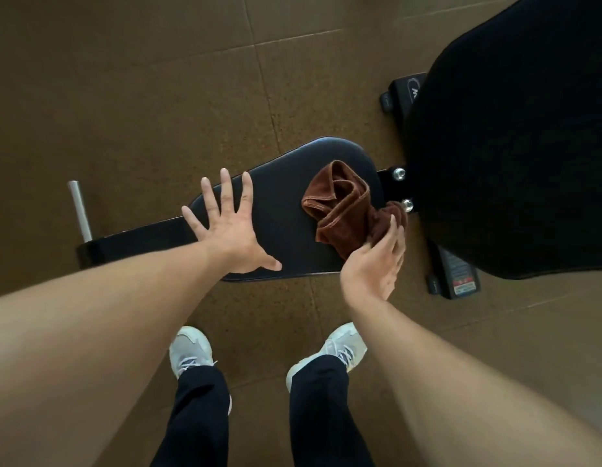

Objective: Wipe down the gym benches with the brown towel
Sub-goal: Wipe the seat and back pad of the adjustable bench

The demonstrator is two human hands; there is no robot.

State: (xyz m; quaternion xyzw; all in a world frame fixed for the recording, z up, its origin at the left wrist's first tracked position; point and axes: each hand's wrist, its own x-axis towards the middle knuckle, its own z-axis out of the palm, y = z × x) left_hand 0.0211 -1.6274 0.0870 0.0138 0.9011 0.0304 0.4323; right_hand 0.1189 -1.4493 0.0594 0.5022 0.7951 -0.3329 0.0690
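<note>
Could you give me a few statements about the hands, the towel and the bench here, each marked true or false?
1. The left hand lies flat with its fingers spread on the seat pad. True.
2. The brown towel is spread out flat over the whole pad. False: it is bunched up at the pad's end nearest the backrest.
3. The right hand touches the towel. True.
4. The towel lies on the floor. False: it rests on the seat pad.
5. The person is barefoot. False: they wear light shoes.
</note>
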